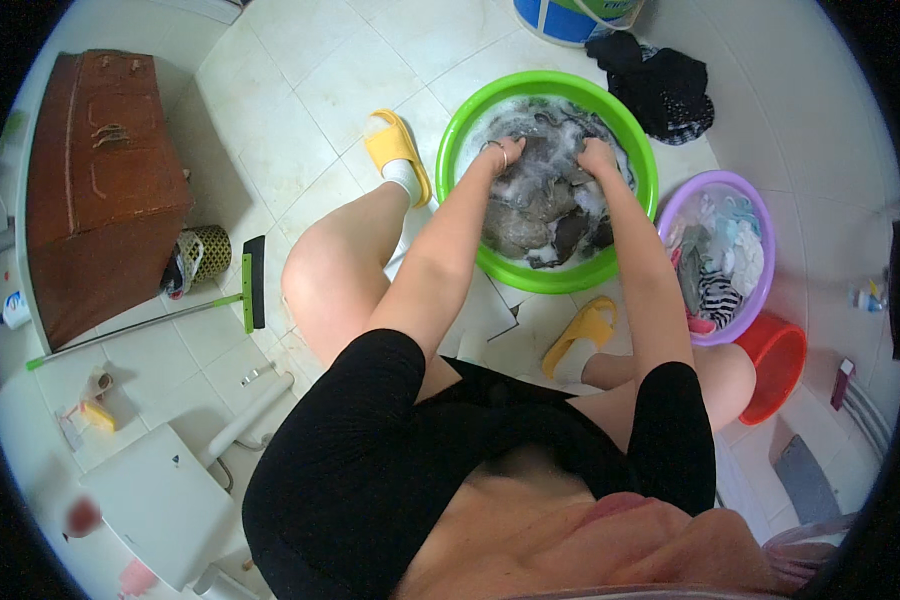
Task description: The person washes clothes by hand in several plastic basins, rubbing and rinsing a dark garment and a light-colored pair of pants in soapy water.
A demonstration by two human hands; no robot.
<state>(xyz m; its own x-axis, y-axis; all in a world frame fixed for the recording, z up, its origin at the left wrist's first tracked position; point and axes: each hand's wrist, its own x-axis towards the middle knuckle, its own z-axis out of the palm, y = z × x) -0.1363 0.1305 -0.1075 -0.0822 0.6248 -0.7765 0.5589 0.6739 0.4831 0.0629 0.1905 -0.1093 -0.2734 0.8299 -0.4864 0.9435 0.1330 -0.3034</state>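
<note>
A bright green basin (450, 131) on the floor holds soapy grey water and soaked dark laundry (518, 232). At its left side my left hand (505, 152), with a thin bracelet at the wrist, is closed on a dark wet cloth (538, 150) among the suds. Across from it, near the right wall of the basin, my right hand (597, 155) has its fingers curled on the same dark cloth. The fingertips of both hands are partly lost in foam and fabric. Grey and black garments bunch up in the near half of the basin.
Right of the green basin stands a purple basin (767, 226) of mixed clothes, with a red bucket (782, 372) beside it. Black clothes (660, 85) lie on the floor beyond, near a blue-green bucket (560, 22). A squeegee (254, 285) and brown cabinet (110, 190) are left.
</note>
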